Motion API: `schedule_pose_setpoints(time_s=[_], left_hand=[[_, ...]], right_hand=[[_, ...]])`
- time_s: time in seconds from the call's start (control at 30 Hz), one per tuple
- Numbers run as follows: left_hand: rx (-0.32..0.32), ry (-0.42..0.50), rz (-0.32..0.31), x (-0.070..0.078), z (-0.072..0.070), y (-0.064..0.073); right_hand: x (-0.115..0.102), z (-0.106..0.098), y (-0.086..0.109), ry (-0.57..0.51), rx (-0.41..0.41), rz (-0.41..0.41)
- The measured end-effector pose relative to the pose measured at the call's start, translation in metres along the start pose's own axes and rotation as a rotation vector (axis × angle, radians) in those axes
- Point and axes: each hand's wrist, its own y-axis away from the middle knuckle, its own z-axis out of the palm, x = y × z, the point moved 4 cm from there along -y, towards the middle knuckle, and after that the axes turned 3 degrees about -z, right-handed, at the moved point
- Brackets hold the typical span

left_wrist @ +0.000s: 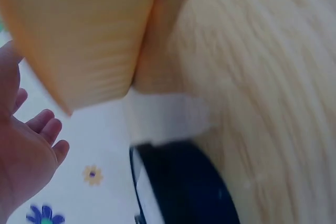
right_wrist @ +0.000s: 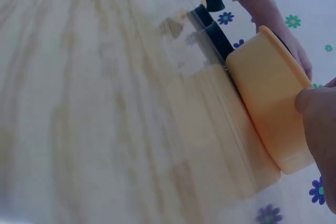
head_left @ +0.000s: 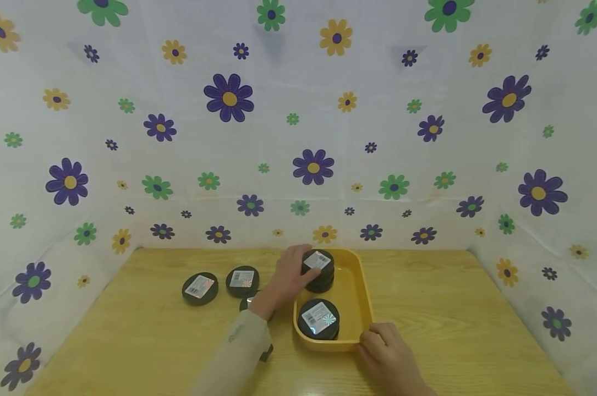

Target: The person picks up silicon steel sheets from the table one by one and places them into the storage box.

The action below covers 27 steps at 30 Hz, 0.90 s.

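Observation:
A yellow tray stands on the wooden table with two stacks of flat, round black discs, each topped by a white barcode label. My left hand reaches over the tray's left wall and holds the top black disc of the far stack, thumb over its near edge. Nearer to me is the other stack, apart from both hands. At the near right corner, my right hand pinches the tray's rim; the right wrist view shows its thumb against the yellow wall.
Left of the tray lie a labelled black disc, a second disc and a third disc partly hidden by my left wrist. A white flowered cloth hangs behind the table and along both sides.

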Motion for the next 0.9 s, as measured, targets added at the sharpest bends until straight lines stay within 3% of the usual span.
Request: schedule_pose_setpoints(time_s=[0.23,0.4,0.67,0.9], left_hand=[[0.107,0.1,0.008,-0.02,-0.043,0.03],[0.131,0.129,-0.068,-0.034,-0.07,0.061],[0.168,0.092,-0.123,-0.045,-0.083,0.093],[0.152,0.071,-0.199,-0.05,-0.087,0.108]], right_hand=[[0.002,0.005,0.004,0.004,0.001,0.037],[0.001,0.006,0.006,-0.013,0.005,0.044],[-0.001,0.003,0.009,-0.006,-0.044,0.118],[-0.002,0.004,0.004,-0.042,0.007,0.082]])
